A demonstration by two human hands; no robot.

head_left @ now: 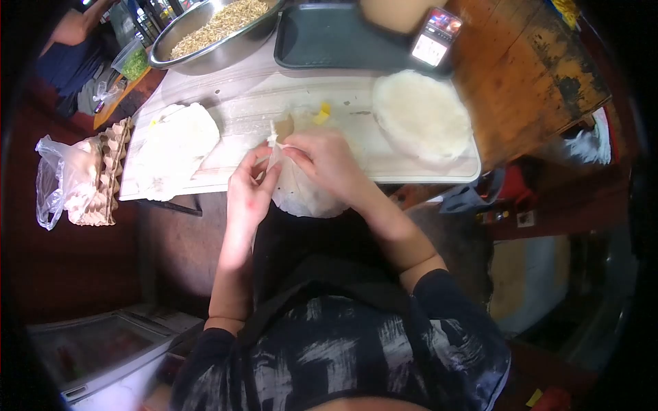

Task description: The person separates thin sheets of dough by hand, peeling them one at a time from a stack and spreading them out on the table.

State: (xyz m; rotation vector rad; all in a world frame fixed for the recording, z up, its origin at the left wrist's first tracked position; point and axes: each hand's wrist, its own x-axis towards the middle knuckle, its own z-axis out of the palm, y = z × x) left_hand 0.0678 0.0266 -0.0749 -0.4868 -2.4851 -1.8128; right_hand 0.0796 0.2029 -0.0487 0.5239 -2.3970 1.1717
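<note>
A thin white wrapper sheet (pixel 299 193) hangs over the near edge of the white board (pixel 240 116). My left hand (pixel 248 194) pinches its left edge and my right hand (pixel 323 159) grips its top, the fingertips of both meeting near a small folded bit. A round stack of white wrappers (pixel 423 113) lies on the board to the right. Another pile of white sheets (pixel 175 147) lies to the left. A small yellow piece (pixel 322 114) sits on the board just beyond my hands.
A steel bowl of pale shreds (pixel 214 29) and a dark tray (pixel 329 38) stand at the back, with a phone (pixel 436 37) beside them. An egg carton (pixel 106 175) and plastic bag (pixel 58 181) sit at left. Another person (pixel 72 41) is at far left.
</note>
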